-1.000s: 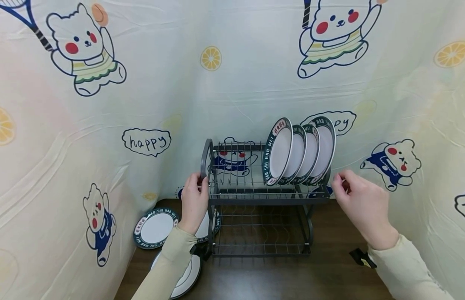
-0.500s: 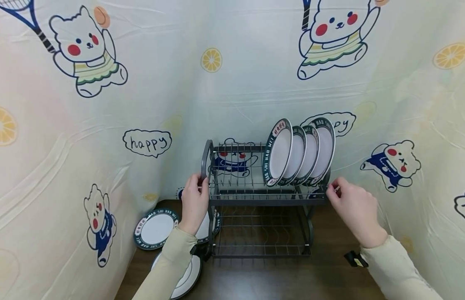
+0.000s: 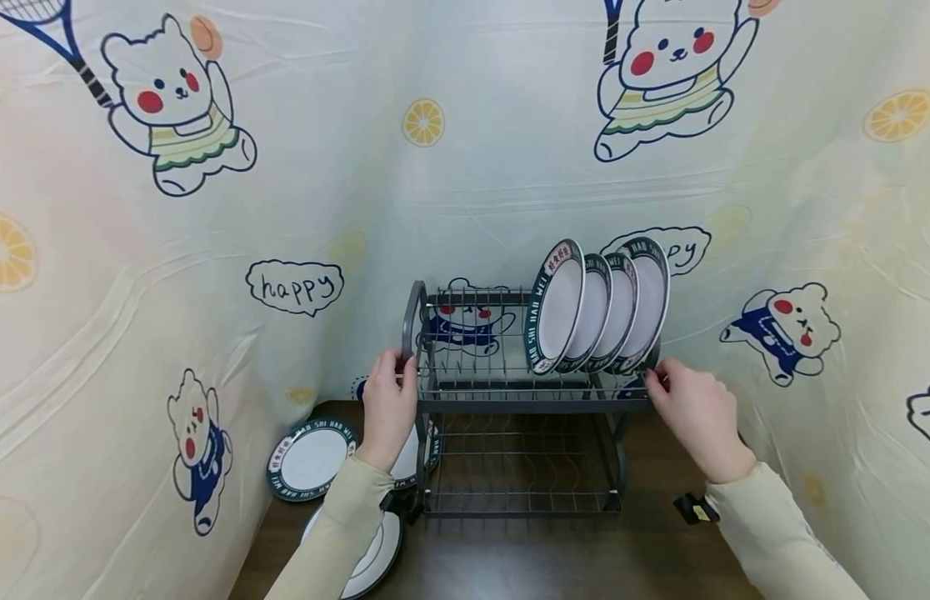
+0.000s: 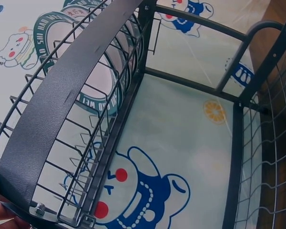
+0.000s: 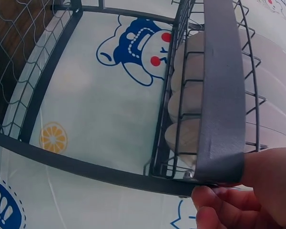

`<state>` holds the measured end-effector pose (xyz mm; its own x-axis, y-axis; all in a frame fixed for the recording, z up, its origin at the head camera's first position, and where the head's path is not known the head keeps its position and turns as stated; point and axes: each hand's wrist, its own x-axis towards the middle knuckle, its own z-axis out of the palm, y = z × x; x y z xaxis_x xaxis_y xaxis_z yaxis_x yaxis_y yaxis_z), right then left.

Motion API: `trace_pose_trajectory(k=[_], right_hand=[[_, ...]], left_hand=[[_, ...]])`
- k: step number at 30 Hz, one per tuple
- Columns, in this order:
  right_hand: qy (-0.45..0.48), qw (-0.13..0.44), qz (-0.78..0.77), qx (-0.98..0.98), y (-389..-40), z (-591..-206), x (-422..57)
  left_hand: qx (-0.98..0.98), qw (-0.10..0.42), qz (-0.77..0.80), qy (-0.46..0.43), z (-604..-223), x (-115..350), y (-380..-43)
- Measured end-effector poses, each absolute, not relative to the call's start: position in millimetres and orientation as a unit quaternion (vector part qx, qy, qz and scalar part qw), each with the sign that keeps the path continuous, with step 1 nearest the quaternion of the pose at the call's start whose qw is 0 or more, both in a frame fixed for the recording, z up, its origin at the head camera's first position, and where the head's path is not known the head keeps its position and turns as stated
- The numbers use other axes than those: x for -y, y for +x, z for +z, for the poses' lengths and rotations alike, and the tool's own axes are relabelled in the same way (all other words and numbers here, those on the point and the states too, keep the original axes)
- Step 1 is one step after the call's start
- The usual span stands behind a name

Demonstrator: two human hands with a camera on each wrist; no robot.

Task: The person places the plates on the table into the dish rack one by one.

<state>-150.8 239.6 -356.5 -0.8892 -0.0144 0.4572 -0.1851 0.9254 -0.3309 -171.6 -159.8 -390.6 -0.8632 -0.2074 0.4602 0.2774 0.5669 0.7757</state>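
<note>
A dark grey two-tier dish rack (image 3: 532, 407) stands before me, near the printed cloth. Several white plates (image 3: 557, 312) with green lettered rims lean upright on the right side of its upper tier. My left hand (image 3: 386, 408) grips the upper tier's left front corner; in the left wrist view only a bit of that hand shows at the lower left. At the right front corner, my right hand (image 3: 693, 417) pinches the frame. The right wrist view has thumb and fingers of the right hand (image 5: 262, 195) around the corner of the grey front bar (image 5: 221, 105).
On the brown table (image 3: 525, 558), left of the rack, lie a plate (image 3: 315, 458), a second plate (image 3: 408, 458) partly behind my left hand, and a third plate (image 3: 375, 554) partly under my left forearm. A patterned cloth (image 3: 495, 192) hangs behind and at both sides.
My right hand has moved left from beside the rack and taken hold of its right front corner. My left hand has stayed on the left corner. The plates have not moved.
</note>
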Motion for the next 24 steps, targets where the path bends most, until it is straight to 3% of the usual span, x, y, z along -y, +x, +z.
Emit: trace_pose_trajectory(k=[24], right_hand=[[0.032, 0.188, 0.228, 0.955, -158.4, -359.0, -240.7]], left_hand=[[0.846, 0.264, -0.462, -0.03, -390.8, 161.4, -172.0]])
